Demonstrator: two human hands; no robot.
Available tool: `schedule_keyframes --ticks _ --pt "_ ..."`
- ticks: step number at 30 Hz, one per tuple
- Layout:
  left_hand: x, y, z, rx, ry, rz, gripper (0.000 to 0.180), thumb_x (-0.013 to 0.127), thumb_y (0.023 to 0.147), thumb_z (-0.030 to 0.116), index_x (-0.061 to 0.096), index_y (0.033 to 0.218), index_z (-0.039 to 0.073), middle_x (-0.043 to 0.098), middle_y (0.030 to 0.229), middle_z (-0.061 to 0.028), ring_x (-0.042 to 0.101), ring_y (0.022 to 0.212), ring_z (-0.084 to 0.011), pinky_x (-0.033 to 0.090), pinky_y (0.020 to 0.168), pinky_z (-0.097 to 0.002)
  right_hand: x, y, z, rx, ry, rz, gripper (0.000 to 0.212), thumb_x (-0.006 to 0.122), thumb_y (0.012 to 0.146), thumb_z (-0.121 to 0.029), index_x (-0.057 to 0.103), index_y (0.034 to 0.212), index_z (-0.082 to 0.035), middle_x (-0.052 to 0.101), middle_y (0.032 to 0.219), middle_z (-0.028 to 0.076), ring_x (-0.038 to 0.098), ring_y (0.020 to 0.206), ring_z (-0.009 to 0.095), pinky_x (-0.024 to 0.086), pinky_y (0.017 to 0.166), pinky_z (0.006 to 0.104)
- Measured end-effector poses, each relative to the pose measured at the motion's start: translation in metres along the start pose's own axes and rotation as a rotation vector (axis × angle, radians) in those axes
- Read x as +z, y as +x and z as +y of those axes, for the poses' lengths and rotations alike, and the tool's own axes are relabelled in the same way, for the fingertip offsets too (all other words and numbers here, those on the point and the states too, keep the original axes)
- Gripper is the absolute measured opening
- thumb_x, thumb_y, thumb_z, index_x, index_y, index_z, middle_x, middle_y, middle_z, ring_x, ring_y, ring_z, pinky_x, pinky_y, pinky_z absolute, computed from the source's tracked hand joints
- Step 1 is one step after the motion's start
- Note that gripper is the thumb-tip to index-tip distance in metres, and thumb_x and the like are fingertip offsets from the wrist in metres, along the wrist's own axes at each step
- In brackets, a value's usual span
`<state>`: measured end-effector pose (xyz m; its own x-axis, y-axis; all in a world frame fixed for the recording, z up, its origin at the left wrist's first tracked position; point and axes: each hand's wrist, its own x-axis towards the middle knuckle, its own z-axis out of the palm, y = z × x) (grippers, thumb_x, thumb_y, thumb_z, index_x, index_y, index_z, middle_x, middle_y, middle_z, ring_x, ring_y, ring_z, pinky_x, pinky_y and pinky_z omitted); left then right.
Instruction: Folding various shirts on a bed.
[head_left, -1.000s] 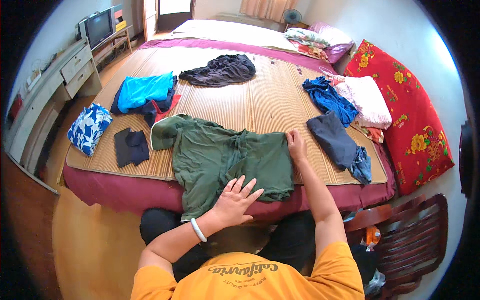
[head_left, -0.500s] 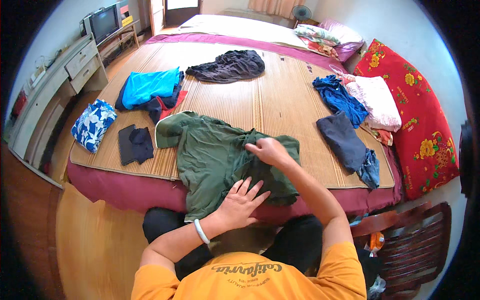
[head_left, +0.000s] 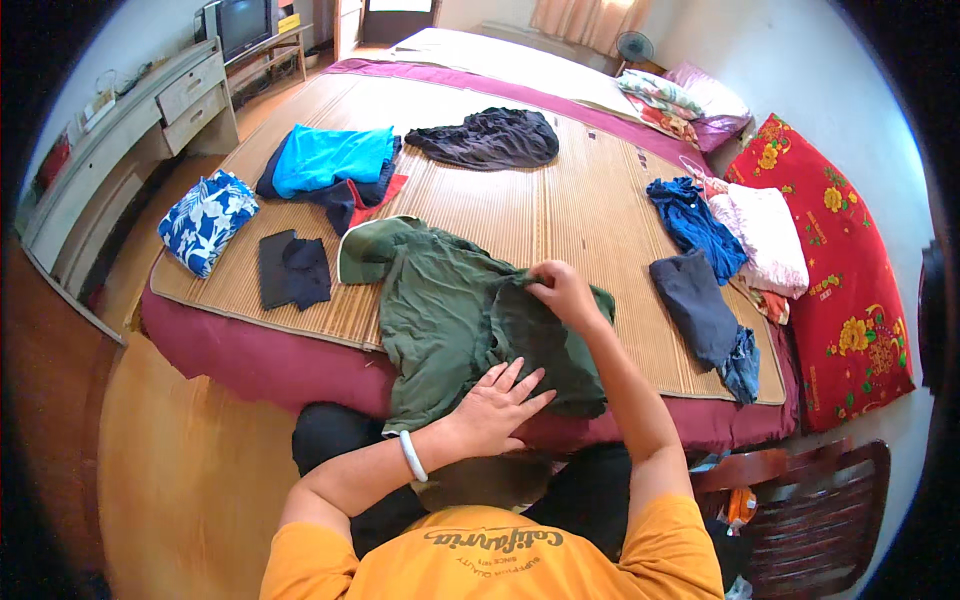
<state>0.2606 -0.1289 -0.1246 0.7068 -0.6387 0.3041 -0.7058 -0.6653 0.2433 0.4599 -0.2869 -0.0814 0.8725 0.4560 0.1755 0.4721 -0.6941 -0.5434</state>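
A dark green T-shirt lies crumpled at the near edge of the bed, its left sleeve end trimmed in white. My right hand pinches a bit of cloth along the shirt's far side, thumb and fingers closed together. Lower down, my left hand rests palm down on the shirt's near part with its fingers spread. A pale bracelet circles my left wrist. The shirt's right part is a darker patch of cloth, partly covered by my right forearm.
A straw mat covers the bed. Left of the shirt lie small dark folded garments, a blue floral garment and a bright blue one; beyond, a black heap. At right are dark trousers, a red quilt and a wooden chair.
The whole view has shifted slightly. My right hand's grip has changed from a loose fist over the cloth to a pinch at its edge; the bunched fold there lies flatter. My left hand stays flat.
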Motion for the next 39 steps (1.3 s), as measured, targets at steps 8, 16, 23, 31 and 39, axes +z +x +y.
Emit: schedule_keyframes --ticks 8,16,23,31,39 --pt "-0.028 0.011 -0.021 0.057 -0.267 0.063 0.045 0.072 0.083 0.037 0.067 0.119 0.010 0.063 0.127 -0.0132 0.056 0.121 -0.0359 0.044 0.102 -0.0454 -0.009 -0.086 -0.012 -0.427 0.019 0.143 0.020 0.073 0.067 0.000 0.062 0.084 -0.005 0.065 0.103 0.014 0.063 0.097 0.036 0.051 0.083 0.0439" --pt "-0.038 0.072 -0.114 -0.498 -0.428 0.521 0.017 0.065 0.088 0.013 0.070 0.105 0.011 0.067 0.093 -0.0099 0.067 0.083 -0.0273 0.052 0.071 -0.0375 -0.004 -0.093 -0.006 -0.256 0.116 -0.027 0.043 0.077 0.069 -0.007 0.059 0.109 -0.007 0.064 0.104 0.015 0.062 0.100 0.035 0.050 0.088 0.0433" --pt "-0.032 0.126 -0.147 -0.346 -0.109 0.051 0.030 0.071 0.074 0.012 0.072 0.103 0.018 0.063 0.101 -0.0145 0.061 0.103 -0.0342 0.050 0.089 -0.0414 -0.004 -0.098 -0.006 -0.260 0.088 0.062 0.061 0.074 0.071 -0.004 0.054 0.128 -0.011 0.060 0.108 0.015 0.060 0.102 0.037 0.050 0.088 0.0461" --pt "-0.033 0.145 -0.168 -0.457 -0.905 0.081 0.010 0.066 0.086 0.013 0.061 0.088 0.005 0.057 0.080 0.0010 0.056 0.078 -0.0094 0.047 0.070 -0.0253 -0.020 -0.088 -0.004 -0.157 0.195 0.277 0.051 0.073 0.072 -0.002 0.060 0.121 -0.011 0.060 0.103 0.014 0.060 0.099 0.038 0.050 0.083 0.0444" --pt "-0.044 0.148 -0.156 -0.617 -1.184 0.104 0.010 0.066 0.085 0.008 0.067 0.094 0.005 0.065 0.091 -0.0012 0.058 0.085 -0.0100 0.048 0.075 -0.0254 -0.028 -0.073 -0.002 -0.002 0.262 0.454 0.028 0.075 0.079 -0.008 0.067 0.105 -0.003 0.061 0.090 0.009 0.063 0.076 0.024 0.051 0.068 0.0341"
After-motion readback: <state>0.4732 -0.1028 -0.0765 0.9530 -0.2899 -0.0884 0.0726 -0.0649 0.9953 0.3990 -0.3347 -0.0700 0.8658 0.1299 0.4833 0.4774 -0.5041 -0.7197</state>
